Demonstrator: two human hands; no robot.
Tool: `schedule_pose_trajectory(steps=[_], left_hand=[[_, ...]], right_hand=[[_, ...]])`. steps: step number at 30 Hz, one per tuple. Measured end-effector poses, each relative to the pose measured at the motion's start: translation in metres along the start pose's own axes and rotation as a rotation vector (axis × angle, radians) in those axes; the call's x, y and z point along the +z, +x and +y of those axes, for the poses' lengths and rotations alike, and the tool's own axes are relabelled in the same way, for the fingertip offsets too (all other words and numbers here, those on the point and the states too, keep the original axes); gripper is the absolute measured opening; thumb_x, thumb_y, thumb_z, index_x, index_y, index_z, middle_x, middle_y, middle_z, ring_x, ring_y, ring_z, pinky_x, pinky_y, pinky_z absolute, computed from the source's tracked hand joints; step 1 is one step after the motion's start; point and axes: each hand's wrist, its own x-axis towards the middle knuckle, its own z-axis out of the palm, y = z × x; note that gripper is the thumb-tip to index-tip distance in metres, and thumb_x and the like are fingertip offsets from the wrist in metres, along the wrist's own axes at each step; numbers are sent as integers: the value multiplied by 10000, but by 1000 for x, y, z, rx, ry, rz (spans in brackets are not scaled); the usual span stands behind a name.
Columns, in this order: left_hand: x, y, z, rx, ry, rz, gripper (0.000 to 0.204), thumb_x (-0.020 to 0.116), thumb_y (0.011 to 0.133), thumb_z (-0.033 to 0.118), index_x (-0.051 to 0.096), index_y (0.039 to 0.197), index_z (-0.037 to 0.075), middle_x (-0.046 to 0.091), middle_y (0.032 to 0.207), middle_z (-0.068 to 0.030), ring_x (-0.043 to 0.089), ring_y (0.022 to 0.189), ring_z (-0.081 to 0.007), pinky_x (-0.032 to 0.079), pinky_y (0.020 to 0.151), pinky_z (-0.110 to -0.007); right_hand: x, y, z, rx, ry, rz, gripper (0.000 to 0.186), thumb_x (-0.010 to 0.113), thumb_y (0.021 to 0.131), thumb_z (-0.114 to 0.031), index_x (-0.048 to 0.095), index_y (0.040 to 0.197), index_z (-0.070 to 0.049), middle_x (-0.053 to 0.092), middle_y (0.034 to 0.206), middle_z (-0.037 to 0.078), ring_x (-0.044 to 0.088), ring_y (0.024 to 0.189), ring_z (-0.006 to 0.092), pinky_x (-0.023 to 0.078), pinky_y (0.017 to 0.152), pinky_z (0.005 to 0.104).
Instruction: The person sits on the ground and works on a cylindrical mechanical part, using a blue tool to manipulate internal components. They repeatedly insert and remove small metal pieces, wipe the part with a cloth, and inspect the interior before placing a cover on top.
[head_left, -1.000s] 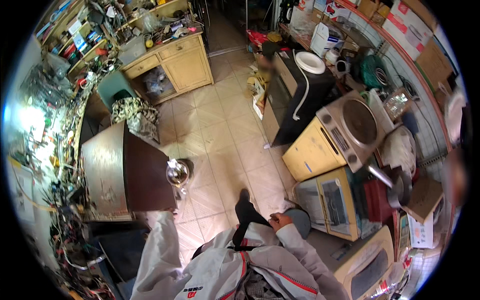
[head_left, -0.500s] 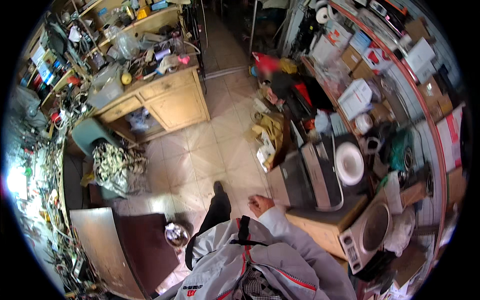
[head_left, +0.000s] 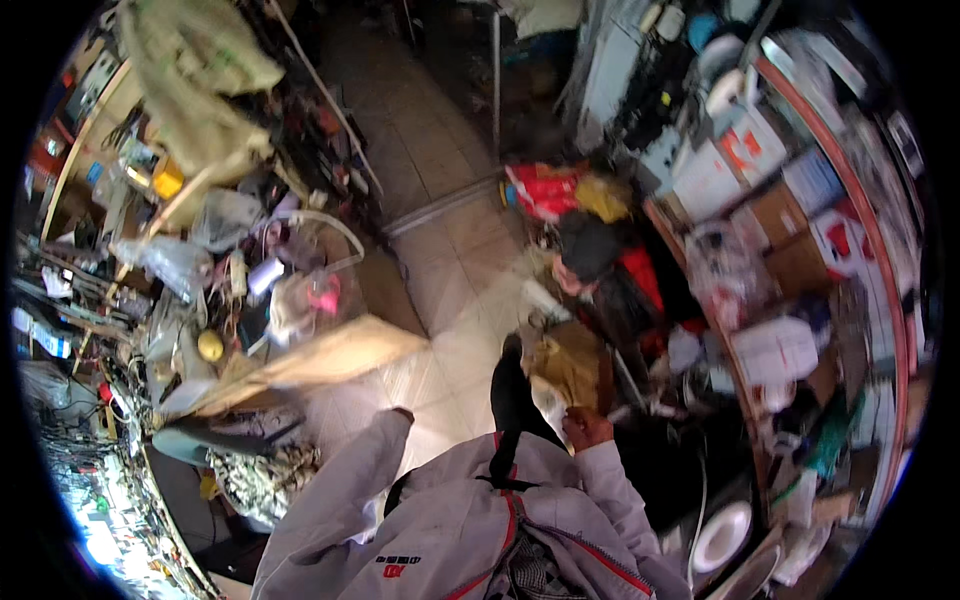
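Observation:
My right hand (head_left: 588, 428) hangs low in front of my body, its fingers loosely curled in, with nothing seen in it. It is nearest to a brown paper bag (head_left: 572, 362) on the floor, but I cannot tell whether they touch. My left arm reaches forward in a grey sleeve (head_left: 345, 470). Only a sliver of my left hand (head_left: 402, 413) shows past the cuff, and its fingers are hidden. One dark shoe (head_left: 512, 347) is stretched forward on the tiled floor (head_left: 440, 375).
On the left stands a wooden desk (head_left: 330, 365) heaped with plastic bags and small items. A chair with patterned cloth (head_left: 258, 482) sits below it. Boxes (head_left: 730, 170) fill the right-hand shelves. A white ring-shaped thing (head_left: 722, 537) lies lower right. A passage (head_left: 400, 150) opens ahead.
I have moved forward; the desk and the brown bag now lie closer. My left sleeve has come into view, and my right hand appears further right and slightly lower.

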Motion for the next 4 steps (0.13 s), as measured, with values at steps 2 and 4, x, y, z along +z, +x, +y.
schedule_pose_trajectory(steps=[2, 4], left_hand=[[-22, 13, -16, 48, 39, -36, 263, 722, 856, 222, 784, 1097, 138, 753, 1164, -165, 743, 1052, -313, 598, 838, -538], [-67, -19, -81, 47, 109, 0, 291, 759, 843, 295, 790, 1088, 141, 754, 1154, -188, 744, 1047, -327, 591, 849, -544]], right_hand=[[25, 94, -1, -120, -123, -16, 275, 759, 863, -197, 717, 1072, -23, 768, 922, 147, 753, 831, 255, 592, 728, 363], [33, 195, -34, -238, -273, -47, 268, 756, 867, -203, 716, 1064, -25, 765, 927, 142, 751, 832, 255, 586, 718, 367]])
